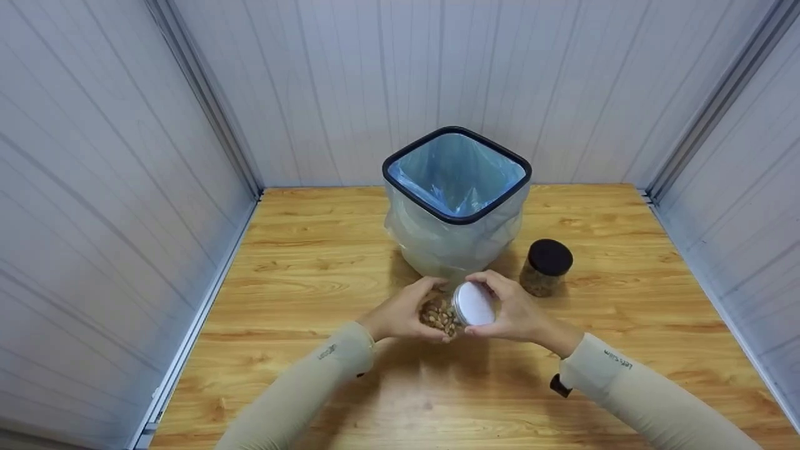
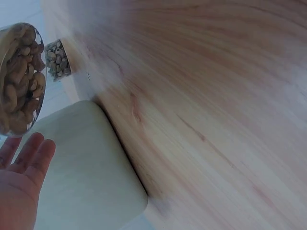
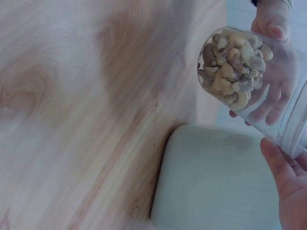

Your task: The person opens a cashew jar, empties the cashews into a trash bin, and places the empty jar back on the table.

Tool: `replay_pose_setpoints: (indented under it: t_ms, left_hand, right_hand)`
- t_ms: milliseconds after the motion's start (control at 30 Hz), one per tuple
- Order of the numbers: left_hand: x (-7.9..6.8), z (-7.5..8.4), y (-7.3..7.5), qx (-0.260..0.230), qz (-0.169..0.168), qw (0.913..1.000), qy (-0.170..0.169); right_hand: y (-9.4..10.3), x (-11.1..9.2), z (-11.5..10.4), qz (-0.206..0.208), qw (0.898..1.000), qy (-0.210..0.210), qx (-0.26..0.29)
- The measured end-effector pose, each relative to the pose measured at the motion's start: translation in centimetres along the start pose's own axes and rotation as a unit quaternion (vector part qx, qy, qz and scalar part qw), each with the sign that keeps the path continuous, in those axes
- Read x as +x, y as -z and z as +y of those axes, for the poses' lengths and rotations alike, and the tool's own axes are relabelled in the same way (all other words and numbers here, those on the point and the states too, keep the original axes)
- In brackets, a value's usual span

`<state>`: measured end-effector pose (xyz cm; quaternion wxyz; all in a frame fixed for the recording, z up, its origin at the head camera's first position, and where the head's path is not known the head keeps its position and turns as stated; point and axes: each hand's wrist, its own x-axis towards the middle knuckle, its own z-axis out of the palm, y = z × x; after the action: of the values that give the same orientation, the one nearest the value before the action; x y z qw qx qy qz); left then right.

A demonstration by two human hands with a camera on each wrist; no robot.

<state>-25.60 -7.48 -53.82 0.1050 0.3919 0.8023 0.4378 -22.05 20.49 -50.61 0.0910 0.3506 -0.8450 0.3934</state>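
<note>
White on top and silver at its edge, the lid (image 1: 475,304) is sitting on a see-through jar (image 1: 437,314) of cashews (image 3: 235,69), which is tilting above the wood-grain tabletop (image 1: 312,269), just in front of the bag-lined bin (image 1: 459,220). From where I'm standing, the left hand (image 1: 405,312) is gripping the jar's body and the right hand (image 1: 515,312) is holding the lid. Nearby, to the right, a black-lidded jar (image 1: 547,269) is standing upright.

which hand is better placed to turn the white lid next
Probably the right hand: it grips the white lid at its edge, while the left hand holds the jar by its side.
</note>
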Motion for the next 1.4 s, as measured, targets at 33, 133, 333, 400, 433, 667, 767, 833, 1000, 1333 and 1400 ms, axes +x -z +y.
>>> replay_pose_setpoints:
  t_ms: [33, 133, 333, 400, 433, 667, 767, 833, 1000, 1333, 1400]
  left_hand:
    - [-0.02, 0.02, -0.05, 0.009, 0.002, 1.0, 0.001]
    - [-0.06, 0.16, -0.17, 0.033, 0.008, 0.9994, 0.005]
    - [0.1, 0.55, -0.35, 0.056, 0.01, 0.9984, -0.001]
    - [0.15, 0.65, -0.41, 0.058, 0.01, 0.9982, -0.008]
    - [0.18, 0.66, -0.46, 0.058, 0.01, 0.9982, -0.011]
    - [0.34, 0.74, -0.62, 0.055, 0.008, 0.9983, -0.019]
    - [0.43, 0.8, -0.58, 0.057, 0.008, 0.9982, -0.015]
    - [0.5, 0.86, -0.55, 0.058, 0.01, 0.9982, -0.013]
    - [0.63, 0.97, -0.42, 0.07, 0.012, 0.9974, -0.006]
    - [0.74, 0.94, -0.27, 0.086, 0.02, 0.9961, 0.012]
    - [0.75, 0.87, -0.29, 0.088, 0.019, 0.9958, 0.015]
  right_hand:
    - [-0.03, -0.04, -0.04, 0.002, 1.0, -0.002, 0.002]
    - [-0.13, -0.09, -0.19, 0.007, 1.0, -0.007, 0.004]
    - [-0.23, -0.23, -0.43, 0.014, 1.0, -0.012, 0.0]
    - [-0.25, -0.29, -0.49, 0.016, 1.0, -0.015, 0.0]
    - [-0.3, -0.34, -0.46, 0.017, 1.0, -0.015, 0.004]
    - [-0.43, -0.42, -0.41, 0.029, 0.999, -0.025, 0.034]
    - [-0.35, -0.31, -0.53, 0.029, 0.998, -0.033, 0.046]
    - [-0.28, -0.24, -0.57, 0.028, 0.998, -0.035, 0.053]
    - [-0.16, -0.14, -0.58, 0.028, 0.997, -0.033, 0.056]
    - [-0.01, 0.25, -0.39, 0.0, 0.999, -0.036, 0.007]
    - [0.04, 0.23, -0.38, -0.008, 0.999, -0.043, -0.002]
